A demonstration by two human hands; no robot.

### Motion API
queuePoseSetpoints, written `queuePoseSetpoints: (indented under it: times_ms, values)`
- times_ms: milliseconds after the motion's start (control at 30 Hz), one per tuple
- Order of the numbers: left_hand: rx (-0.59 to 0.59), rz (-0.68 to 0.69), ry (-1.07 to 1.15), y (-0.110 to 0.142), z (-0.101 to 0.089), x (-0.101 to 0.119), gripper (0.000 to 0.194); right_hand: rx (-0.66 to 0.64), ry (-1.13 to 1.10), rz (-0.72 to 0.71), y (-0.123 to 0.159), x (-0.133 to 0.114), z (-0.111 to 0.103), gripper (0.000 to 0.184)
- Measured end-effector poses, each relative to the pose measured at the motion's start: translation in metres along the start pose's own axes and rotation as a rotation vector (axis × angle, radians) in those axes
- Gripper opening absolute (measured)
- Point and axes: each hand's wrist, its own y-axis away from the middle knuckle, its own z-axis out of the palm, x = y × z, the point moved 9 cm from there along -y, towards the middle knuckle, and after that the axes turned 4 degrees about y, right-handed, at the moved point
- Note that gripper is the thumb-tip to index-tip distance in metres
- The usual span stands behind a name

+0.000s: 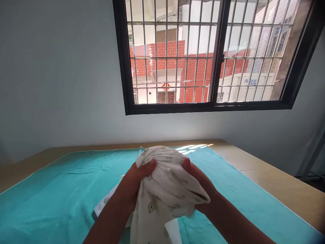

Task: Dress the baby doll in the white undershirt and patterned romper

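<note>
A bunched white cloth (165, 179), printed with small animal figures, is held up between both hands, above the teal sheet (56, 196) that covers the tabletop (274, 176).

Left hand (135, 179): closed on the cloth's left side, thumb pressed into the gathered upper edge. Right hand (200, 184): closed on the right side, fingertips dug into the folds at about the same height. Both hands are thus occupied by the one piece; neither is seen spread wide.

Position of the cloth: directly between the hands and slightly beyond them, centred in the view, lifted clear of the sheet at its top. Its bulk is drawn into a rounded bundle at the top, and the loose remainder is seen hanging downward toward the wearer, so the long axis is judged to run roughly vertical, top away and tail near. The lower tail passes between the forearms; whether it touches the sheet cannot be told.

Neither hand is clearly nearer: the grip is symmetrical, left and right.

A second pale piece of fabric (108, 200) lies flat on the sheet, below and left of the bundle, partly hidden by the left forearm.

A barred window (208, 54) is noted in the wall beyond.
</note>
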Motion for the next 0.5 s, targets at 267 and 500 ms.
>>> queuePoseSetpoints:
  times_ms: [267,500]
  values:
    - [0.052,0.018,0.024,0.004,-0.009,-0.011,0.052,0.018,0.025,-0.009,0.001,-0.012,0.003,0.043]
    - [0.029,-0.093,-0.378,0.009,0.008,-0.003,0.017,0.046,-0.076,-0.044,0.001,-0.003,0.002,0.033]
